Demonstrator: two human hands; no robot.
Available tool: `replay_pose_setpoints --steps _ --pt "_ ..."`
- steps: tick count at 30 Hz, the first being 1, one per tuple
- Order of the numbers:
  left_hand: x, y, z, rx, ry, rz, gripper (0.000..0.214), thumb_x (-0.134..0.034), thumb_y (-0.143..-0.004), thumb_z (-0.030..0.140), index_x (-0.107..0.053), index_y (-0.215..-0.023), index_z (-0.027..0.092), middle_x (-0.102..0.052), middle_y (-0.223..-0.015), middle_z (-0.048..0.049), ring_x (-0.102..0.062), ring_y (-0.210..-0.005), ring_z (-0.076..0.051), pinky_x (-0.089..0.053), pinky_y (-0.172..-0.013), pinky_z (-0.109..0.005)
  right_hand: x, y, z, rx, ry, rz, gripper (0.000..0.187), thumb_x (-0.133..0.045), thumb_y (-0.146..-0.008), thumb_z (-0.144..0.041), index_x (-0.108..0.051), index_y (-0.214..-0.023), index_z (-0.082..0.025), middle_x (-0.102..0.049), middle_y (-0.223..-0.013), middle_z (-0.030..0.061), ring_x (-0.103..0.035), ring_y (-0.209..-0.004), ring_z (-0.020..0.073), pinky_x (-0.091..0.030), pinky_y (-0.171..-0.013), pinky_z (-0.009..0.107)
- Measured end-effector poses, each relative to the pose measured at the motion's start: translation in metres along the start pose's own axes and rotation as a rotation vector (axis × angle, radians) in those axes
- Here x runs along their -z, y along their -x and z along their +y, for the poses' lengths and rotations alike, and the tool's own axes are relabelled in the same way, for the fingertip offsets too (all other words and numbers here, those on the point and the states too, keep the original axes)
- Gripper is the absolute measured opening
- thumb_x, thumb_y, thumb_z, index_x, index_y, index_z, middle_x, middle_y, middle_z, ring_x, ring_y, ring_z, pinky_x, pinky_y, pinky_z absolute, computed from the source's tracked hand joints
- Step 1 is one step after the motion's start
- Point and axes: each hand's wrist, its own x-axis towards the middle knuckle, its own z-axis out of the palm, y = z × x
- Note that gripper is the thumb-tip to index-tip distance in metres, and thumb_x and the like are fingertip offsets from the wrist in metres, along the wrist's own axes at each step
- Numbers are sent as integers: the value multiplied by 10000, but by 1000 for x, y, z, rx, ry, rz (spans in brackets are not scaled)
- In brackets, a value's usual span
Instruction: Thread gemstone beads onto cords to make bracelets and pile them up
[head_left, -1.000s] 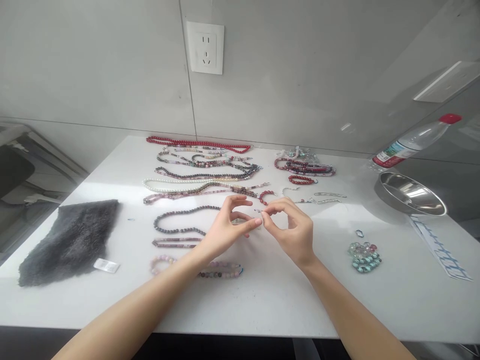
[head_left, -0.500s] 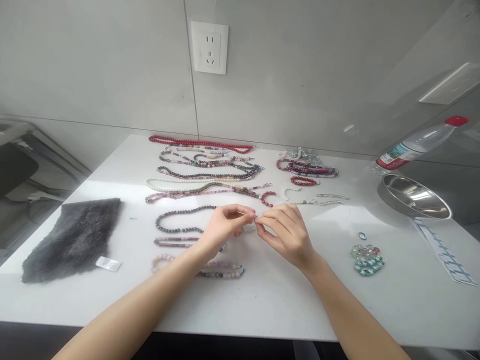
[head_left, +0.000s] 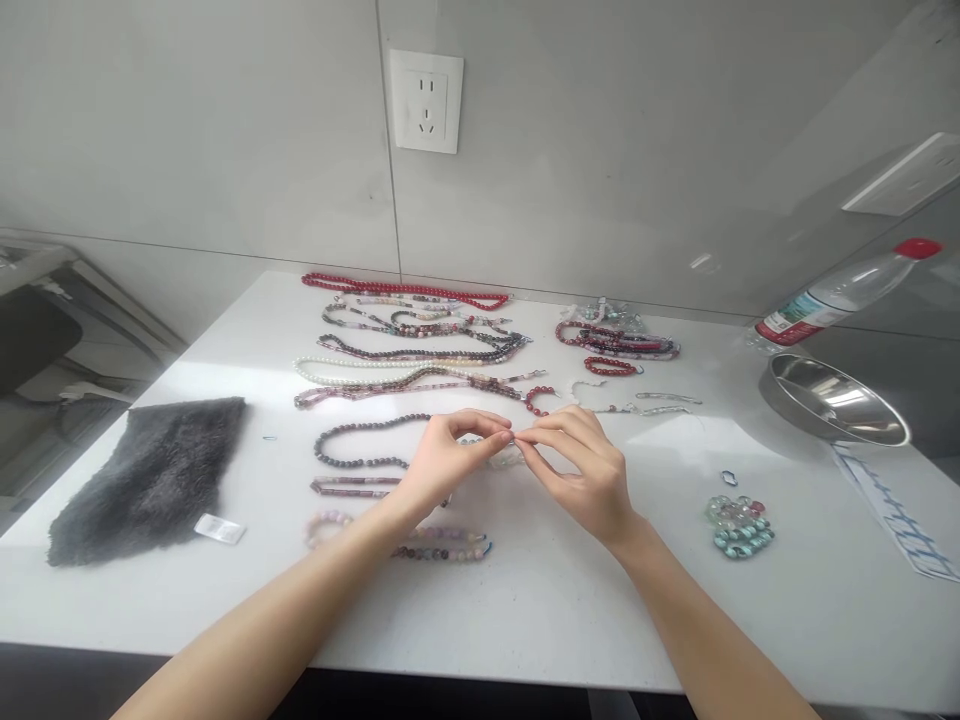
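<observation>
My left hand [head_left: 450, 455] and my right hand [head_left: 581, 465] meet fingertip to fingertip above the middle of the white table [head_left: 570, 620]. Both pinch at the same spot, and what lies between the fingertips is too small to make out. Just behind the fingers, some pale clear beads [head_left: 504, 457] show, partly hidden by the hands. A dark bead strand [head_left: 330, 457] runs behind my left hand. Below it are a brown tube-bead strand [head_left: 352, 487] and a strand of pale, purplish beads [head_left: 326, 520], both partly covered by my left forearm. A short red bead strand [head_left: 534, 402] curves beyond my fingers.
Several bead strands [head_left: 405, 350] lie in rows toward the wall. Teal beads [head_left: 742, 540], a steel bowl [head_left: 772, 390] and a red-capped bottle [head_left: 847, 300] are at the right. A dark furry cloth [head_left: 150, 480] lies at the left.
The fingertips have shifted slightly and now press closer together. More of the pale clear beads shows behind them. The whole view has moved a little; the table items stay put.
</observation>
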Motion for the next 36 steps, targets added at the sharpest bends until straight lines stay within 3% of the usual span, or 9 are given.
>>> replay_pose_setpoints --steps 8,13,18,22,24,26,28,31,36 --pt "0 1 3 17 -3 -21 247 -725 -764 444 -764 -781 201 -694 -1136 -78 -616 -870 -202 -429 -650 -286 -4 1 -1 -57 -4 30 183 -672 -812 -96 -694 -901 -254 -691 -818 48 -621 -761 219 -504 -731 417" --pt "1 1 2 49 51 -65 275 -726 -758 453 -757 -769 180 -680 -1174 -85 -560 -741 -152 -373 -572 -264 -4 1 -3 -71 -50 53 341 -638 -830 -83 -665 -1134 -238 -698 -938 77 -641 -878 228 -536 -798 410" --pt "5 0 1 155 176 -186 288 -693 -796 445 -755 -833 166 -677 -1061 -116 -553 -886 -204 -364 -597 -248 -1 -5 -6 -71 -121 58 154 -622 -836 -101 -694 -910 -214 -691 -863 60 -641 -806 196 -555 -747 364" --pt "8 0 2 176 266 -223 344 -626 -856 407 -723 -1110 196 -645 -1114 -131 -534 -1013 -231 -367 -620 -237 47 -15 9 -244 -29 228 79 -640 -828 -151 -689 -860 -203 -707 -895 57 -663 -887 202 -548 -829 358" --pt "8 0 3 156 262 -221 343 -612 -867 382 -714 -1132 190 -609 -1213 -136 -530 -1014 -226 -365 -619 -242 91 -10 26 -468 43 418 83 -657 -815 -213 -696 -886 -201 -712 -952 63 -674 -880 205 -556 -807 348" --pt "9 0 4 143 258 -239 323 -600 -876 365 -717 -1119 186 -588 -1252 -135 -528 -1001 -215 -363 -617 -244 136 5 47 -732 131 489 115 -705 -753 -261 -708 -849 -198 -727 -894 55 -689 -826 215 -555 -803 357" --pt "8 -1 4 148 263 -278 307 -583 -890 364 -720 -1096 183 -601 -1212 -133 -529 -976 -202 -361 -618 -244 171 27 69 -985 202 323 128 -739 -683 -263 -726 -789 -192 -744 -838 60 -702 -824 246 -537 -831 381" --pt "7 -2 3 162 269 -334 273 -583 -893 354 -728 -1044 179 -616 -1113 -121 -532 -932 -185 -354 -614 -240 193 61 92 -1217 282 16 175 -747 -628 -267 -743 -786 -191 -751 -753 64 -708 -782 285 -524 -773 402" --pt "7 -4 0 162 268 -352 225 -587 -890 321 -734 -947 160 -611 -1065 -108 -530 -891 -169 -358 -619 -238 183 91 107 -1081 270 -92 188 -680 -680 -366 -742 -740 -199 -764 -882 76 -706 -809 275 -513 -803 393"
